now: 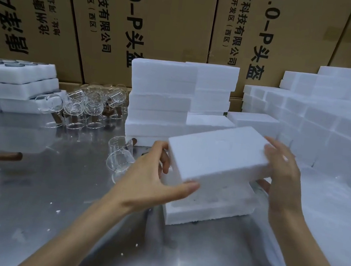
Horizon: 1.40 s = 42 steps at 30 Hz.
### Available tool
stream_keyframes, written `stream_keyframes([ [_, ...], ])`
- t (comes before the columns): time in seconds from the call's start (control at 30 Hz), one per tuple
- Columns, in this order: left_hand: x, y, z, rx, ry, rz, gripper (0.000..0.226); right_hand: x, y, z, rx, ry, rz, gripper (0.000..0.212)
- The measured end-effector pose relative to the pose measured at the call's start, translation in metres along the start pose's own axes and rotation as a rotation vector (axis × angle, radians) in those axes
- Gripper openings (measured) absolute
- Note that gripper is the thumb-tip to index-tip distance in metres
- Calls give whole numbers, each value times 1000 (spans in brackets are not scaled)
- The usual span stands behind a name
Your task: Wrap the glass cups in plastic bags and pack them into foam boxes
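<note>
Over the steel table [47, 216], a foam block lifted off its mate

The left hand [154, 181] and right hand [280, 175] clamp opposite ends of the upper foam block [219, 152], tilted above the lower foam piece [211, 206]; it looks light, stiff and crumbly, best held by its short ends.

Matt white foam lid [219, 152], clear glossy glass cups [93, 104], shiny metal table [47, 216].

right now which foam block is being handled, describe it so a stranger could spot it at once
Start at the shiny metal table in front of the wall of cardboard boxes. Near its middle, the left hand and right hand grip one foam block. Unlike the stacked foam behind, it is tilted and raised above another foam piece lying on the table.
</note>
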<state>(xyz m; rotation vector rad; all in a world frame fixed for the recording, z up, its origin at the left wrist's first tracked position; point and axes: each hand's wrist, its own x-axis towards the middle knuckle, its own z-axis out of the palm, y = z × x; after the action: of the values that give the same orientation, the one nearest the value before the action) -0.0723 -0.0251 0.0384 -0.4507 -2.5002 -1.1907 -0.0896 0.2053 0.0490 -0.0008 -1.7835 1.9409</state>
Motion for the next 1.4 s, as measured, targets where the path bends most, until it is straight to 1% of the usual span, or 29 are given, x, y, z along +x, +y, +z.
stream_keyframes([
  [0.03,0,0,-1,17,-12,9,78,0,2,-2,-5,-9,32,18],
  [0.1,0,0,-5,53,-51,25,78,0,6,-5,-18,-13,69,27],
  [0.17,0,0,-9,78,-95,28,78,-1,10,-6,-27,-6,71,22],
  [0.33,-1,-1,-18,155,-175,23,77,-2,15,-4,-43,0,55,28],
  [0.5,-1,-1,-20,234,-220,-13,80,-5,19,-1,-90,-17,73,36],
  [0.6,-1,0,-21,252,-259,-8,77,-5,22,-2,-120,-13,83,29],
  [0.7,-2,-1,-22,300,-276,15,78,-7,25,-3,-151,-16,112,33],
  [0.83,-4,-4,-21,415,-276,19,88,-10,26,-3,-204,-28,127,32],
  [0.9,-4,-4,-20,437,-283,17,92,-11,26,-4,-202,-41,174,28],
  [0.97,-3,-4,-20,409,-280,21,91,-11,25,-5,-178,-54,233,11],
  [1.03,-3,-3,-19,387,-273,21,90,-11,25,-8,-148,-71,303,7],
  [1.17,-2,-4,-16,337,-260,7,87,-10,21,-12,-10,-110,481,9],
  [1.2,-2,-4,-16,316,-264,4,86,-9,21,-13,12,-133,508,15],
  [1.3,-2,-5,-15,317,-277,12,85,-5,21,-17,64,-210,558,33],
  [1.4,-2,-6,-14,352,-266,41,85,-3,18,-20,96,-285,585,36],
])
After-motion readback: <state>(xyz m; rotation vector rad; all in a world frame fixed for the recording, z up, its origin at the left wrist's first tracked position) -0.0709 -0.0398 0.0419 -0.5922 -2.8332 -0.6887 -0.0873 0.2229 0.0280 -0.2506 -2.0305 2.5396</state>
